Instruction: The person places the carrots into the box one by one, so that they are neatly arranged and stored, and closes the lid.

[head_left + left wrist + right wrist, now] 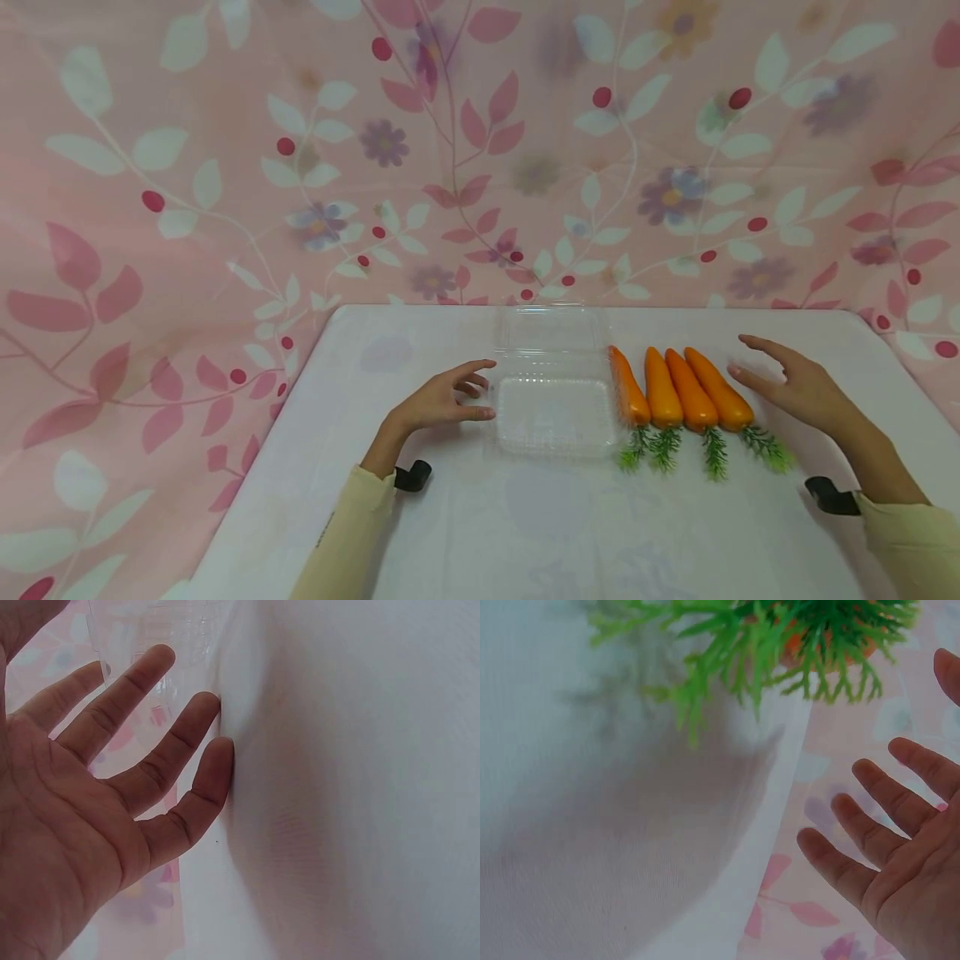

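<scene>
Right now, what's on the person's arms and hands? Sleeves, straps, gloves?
Both hands are bare: no gloves or rings visible on the left hand or the right hand. Each arm wears a pale cream-yellow long sleeve, left sleeve and right sleeve, ending short of the wrist. A black strap or mount sits at each wrist: left one, right one. No markings are legible.

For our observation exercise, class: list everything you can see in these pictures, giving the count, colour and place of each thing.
carrots: four, orange with green tops, side by side right of the container
plastic container: one, clear, lid open, table centre
table: one, white cover
backdrop cloth: one, pink with leaves and flowers, behind the table
wrist straps: two, black, at the wrists
sleeves: two, cream
left hand: open, at the container's left edge
right hand: open, just right of the carrots
</scene>
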### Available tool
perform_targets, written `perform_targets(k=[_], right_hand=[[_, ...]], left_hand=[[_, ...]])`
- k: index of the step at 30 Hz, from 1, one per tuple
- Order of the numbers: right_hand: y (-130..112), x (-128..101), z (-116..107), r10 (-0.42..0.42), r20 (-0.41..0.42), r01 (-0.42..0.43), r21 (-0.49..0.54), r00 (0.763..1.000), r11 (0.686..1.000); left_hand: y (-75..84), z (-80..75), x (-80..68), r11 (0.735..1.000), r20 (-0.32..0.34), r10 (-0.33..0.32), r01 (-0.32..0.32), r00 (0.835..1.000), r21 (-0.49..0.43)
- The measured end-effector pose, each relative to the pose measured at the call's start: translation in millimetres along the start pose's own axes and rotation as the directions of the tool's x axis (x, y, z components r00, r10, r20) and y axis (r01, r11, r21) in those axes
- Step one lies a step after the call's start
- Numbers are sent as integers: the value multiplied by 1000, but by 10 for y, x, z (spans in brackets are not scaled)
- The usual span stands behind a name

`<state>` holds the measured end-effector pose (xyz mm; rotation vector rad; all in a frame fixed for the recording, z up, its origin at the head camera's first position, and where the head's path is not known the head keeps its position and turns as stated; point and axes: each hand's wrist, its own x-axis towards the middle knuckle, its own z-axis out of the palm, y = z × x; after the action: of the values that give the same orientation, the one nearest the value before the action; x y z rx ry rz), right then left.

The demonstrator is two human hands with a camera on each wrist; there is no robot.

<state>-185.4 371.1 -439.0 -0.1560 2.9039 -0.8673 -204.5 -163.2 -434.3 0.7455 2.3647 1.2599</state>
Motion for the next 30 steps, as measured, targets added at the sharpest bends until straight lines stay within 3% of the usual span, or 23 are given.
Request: perform_targets(k=[4,10,13,20,30], right_hand=[[-46,-30,31,-10,-36,12,52,999,999],[-45,-59,89,-42,-69,50,112,997,992],[-29,-66,96,-51,-78,62,152,996,986],[-14,-75,101,-19,5,17,266,1000,964],[-19,-56,128,73,75,-87,204,994,975]], left_hand=[[172,-27,-55,1000,8,-10,10,1000,4],[-146,23,51,1000,-3,-18,18,1000,23],[-199,28,62,1000,-11,-13,13,1000,27],[-195,18,48,999,-16,-10,10,1000,52],[-196,15,50,998,-12,-7,8,1000,64]])
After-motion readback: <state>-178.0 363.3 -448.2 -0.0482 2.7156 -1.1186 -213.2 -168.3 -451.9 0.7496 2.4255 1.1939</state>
